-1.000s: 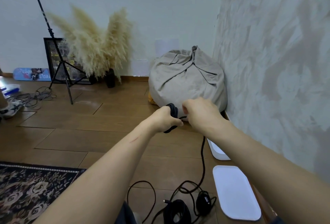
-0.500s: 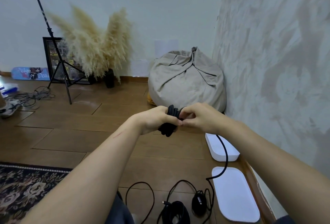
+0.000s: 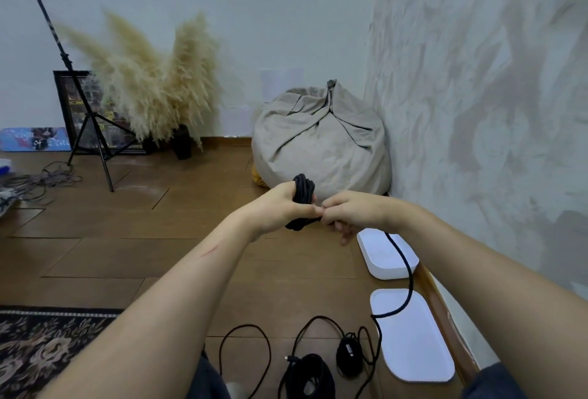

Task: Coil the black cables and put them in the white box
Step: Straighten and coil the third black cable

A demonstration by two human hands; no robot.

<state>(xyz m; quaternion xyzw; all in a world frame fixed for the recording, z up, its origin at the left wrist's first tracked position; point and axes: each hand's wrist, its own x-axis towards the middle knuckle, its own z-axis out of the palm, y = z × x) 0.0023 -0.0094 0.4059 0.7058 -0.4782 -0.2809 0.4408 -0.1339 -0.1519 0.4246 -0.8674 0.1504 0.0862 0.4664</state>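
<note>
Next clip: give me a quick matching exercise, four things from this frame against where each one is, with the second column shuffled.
Things
1. cable bundle
2. white box
3. beanbag
4. rug

Places
a. bottom left of the view
b. in the far corner of the room
c. gripped in the left hand
d. just past the white lid

Pairs: 1-c, 2-d, 3-b, 4-a

Hanging cable (image 3: 403, 257) crosses white box (image 3: 377, 254) (wall (image 3: 477, 118) beside).
</note>
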